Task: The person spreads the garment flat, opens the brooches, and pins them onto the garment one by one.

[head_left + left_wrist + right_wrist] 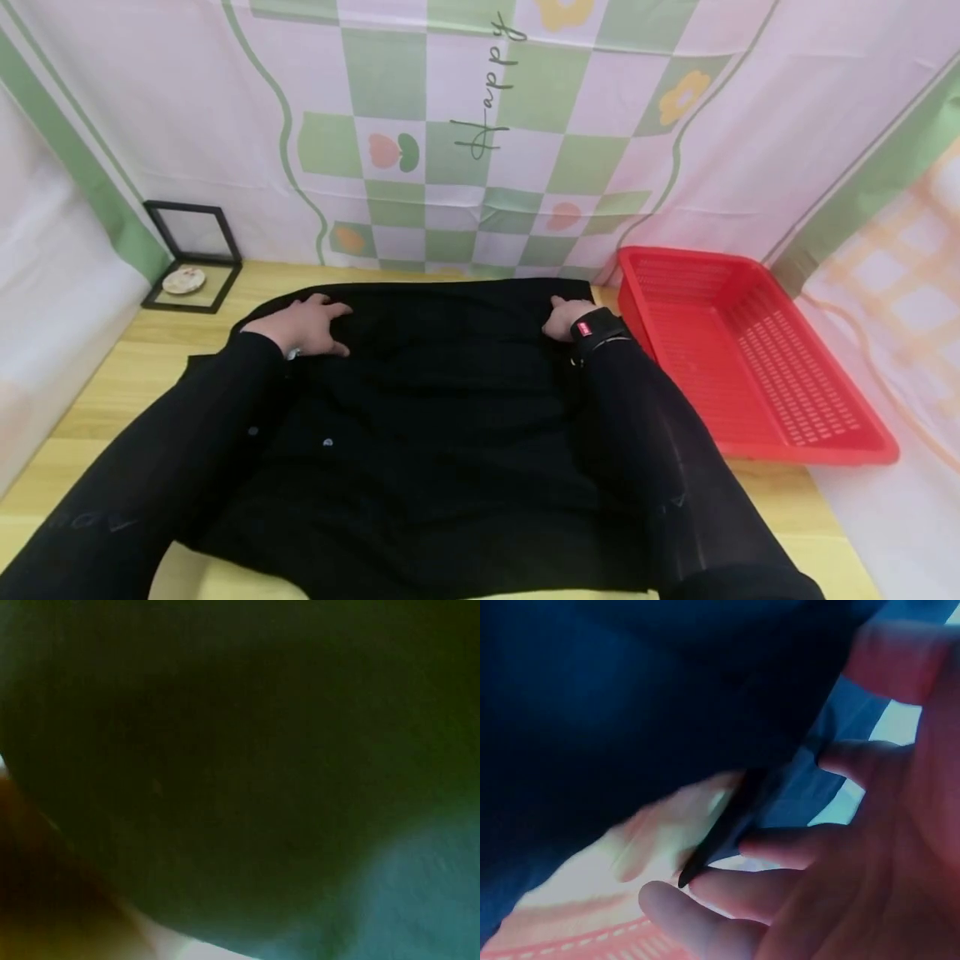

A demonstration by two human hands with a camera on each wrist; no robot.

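Black cloth garment (450,425) lies spread on the light wood-grain tabletop (105,383), directly under and between both hands, the bulk of it running back from them toward the person. Far edge runs roughly left-right; the line between the hands is near parallel to it, just on the person's side of it. Long axis hard to call: it looks wider than deep from the head view, but foreshortening and the forearms over both sides spoil that read.

Left hand (306,325): fingers spread and relaxed, laid over the cloth near the far left, a bit in from the outline. No grasp visible. Left wrist view is dark blur, so fingertip pressure can't be told.

Right hand (564,319): at the far right corner, the nearer of the two to a corner. Right wrist view has fingers slightly bent against the cloth edge, thumb well apart from them; no firm pinch visible.

Small pale round button (327,442) on the cloth, left of centre, nearer the person than the left hand.

Red perforated plastic basket (832,452) sits just right of the garment, on the right hand's side. Black square-edged hinged frame (180,307) is beyond the left hand, apart from the cloth.
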